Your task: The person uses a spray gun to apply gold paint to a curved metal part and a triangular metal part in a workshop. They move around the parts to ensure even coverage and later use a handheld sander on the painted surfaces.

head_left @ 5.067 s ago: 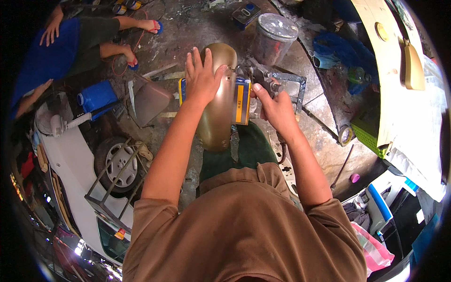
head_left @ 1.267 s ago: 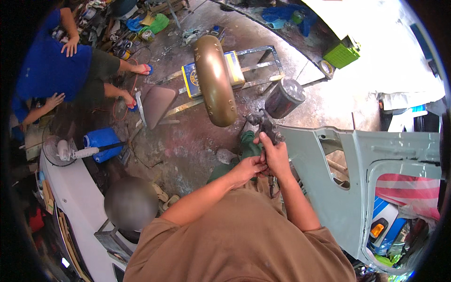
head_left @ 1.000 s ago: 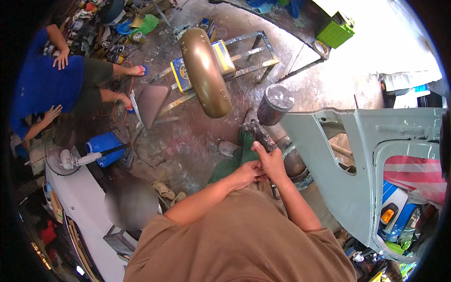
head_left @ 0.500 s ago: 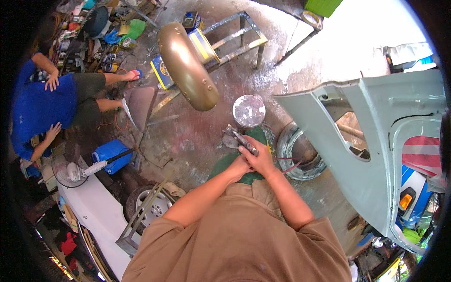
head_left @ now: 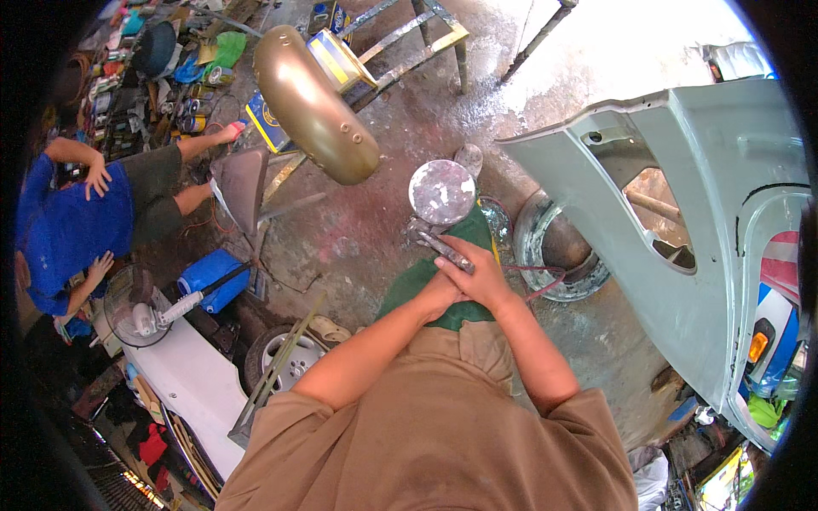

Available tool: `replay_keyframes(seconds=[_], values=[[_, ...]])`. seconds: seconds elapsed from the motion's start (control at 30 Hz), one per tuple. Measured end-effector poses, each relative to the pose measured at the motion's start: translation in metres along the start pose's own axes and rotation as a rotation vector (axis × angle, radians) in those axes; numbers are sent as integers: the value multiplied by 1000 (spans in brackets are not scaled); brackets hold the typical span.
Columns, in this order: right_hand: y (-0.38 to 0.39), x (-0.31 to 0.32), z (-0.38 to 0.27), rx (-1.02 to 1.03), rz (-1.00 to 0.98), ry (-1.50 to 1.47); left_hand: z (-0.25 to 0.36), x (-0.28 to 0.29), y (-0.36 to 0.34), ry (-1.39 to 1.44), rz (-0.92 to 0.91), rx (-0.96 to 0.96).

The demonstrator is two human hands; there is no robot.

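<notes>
My right hand [head_left: 479, 271] is closed around a dark, paint-stained tool [head_left: 450, 254] that looks like a spray gun. The tool points away from me, its far end by a round, paint-spotted can lid [head_left: 442, 192]. My left hand [head_left: 441, 294] meets the right at its palm, in front of my waist. The left fingers are tucked behind the right hand, so their grip is hidden. Below both hands lies green cloth [head_left: 413, 298]. A thin red hose [head_left: 545, 285] runs over the floor to the right of my hands.
A gold curved fender [head_left: 315, 106] stands ahead on a metal frame [head_left: 409, 64]. A large grey body panel [head_left: 682, 213] fills the right, beside a wheel rim [head_left: 558, 247]. At left are another person in blue [head_left: 81, 217], a fan [head_left: 141, 315] and a blue container [head_left: 213, 281].
The view has shifted, moving the fender up and left in the picture. The tool has turned slightly, and its round grey part no longer shows. Both hands stay together.
</notes>
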State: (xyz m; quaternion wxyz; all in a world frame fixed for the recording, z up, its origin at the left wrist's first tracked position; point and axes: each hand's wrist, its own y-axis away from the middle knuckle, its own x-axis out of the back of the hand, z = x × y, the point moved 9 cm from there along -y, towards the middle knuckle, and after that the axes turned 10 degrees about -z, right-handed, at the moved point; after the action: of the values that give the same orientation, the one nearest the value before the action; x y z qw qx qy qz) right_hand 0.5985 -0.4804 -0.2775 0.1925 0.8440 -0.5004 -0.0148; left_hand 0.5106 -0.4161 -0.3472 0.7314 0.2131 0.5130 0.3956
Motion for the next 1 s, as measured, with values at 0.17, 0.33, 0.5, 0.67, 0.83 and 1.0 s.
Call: replay_keyframes(seconds=[0.17, 0.33, 0.5, 0.67, 0.83, 1.0], values=[[5, 25, -3, -4, 159, 23, 16, -13, -10, 9, 7, -76], [17, 36, 21, -169, 317, -88, 21, -22, -14, -28, -35, -34], [22, 23, 12, -252, 217, -116, 9, -20, -2, 15, -67, 14], [17, 11, -13, -269, -52, -108, 26, -35, 32, 75, -16, 22], [-1, 39, -34, -209, 92, -91, 50, -47, 14, 91, -122, -102], [-19, 73, -42, -243, 287, -187, 83, -60, 13, 25, -148, -106]])
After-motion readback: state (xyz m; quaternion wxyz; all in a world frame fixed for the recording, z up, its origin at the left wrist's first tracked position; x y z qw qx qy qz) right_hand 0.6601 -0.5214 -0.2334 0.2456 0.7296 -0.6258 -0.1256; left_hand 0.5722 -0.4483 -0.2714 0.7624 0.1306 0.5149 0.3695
